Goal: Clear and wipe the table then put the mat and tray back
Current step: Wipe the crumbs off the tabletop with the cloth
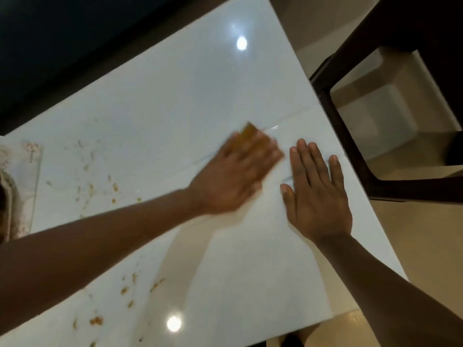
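- Left hand (235,176) presses yellow sponge (250,134) flat on table (175,96), fingers together over it, mid-table, motion-blurred
- Right hand (318,194) braces just right of it, palm down, fingers slightly apart, holding nothing
- Crumbs (97,320) lie left & near: sweep w/ overlapping strokes twd one edge
- Glass tray (27,176) at far left edge, partly out of view; mat not identifiable

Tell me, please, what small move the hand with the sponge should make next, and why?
Probably sweep the sponge under the left hand back toward the crumbs on the table. Food bits lie scattered there, while the surface around the flat right hand looks clean.
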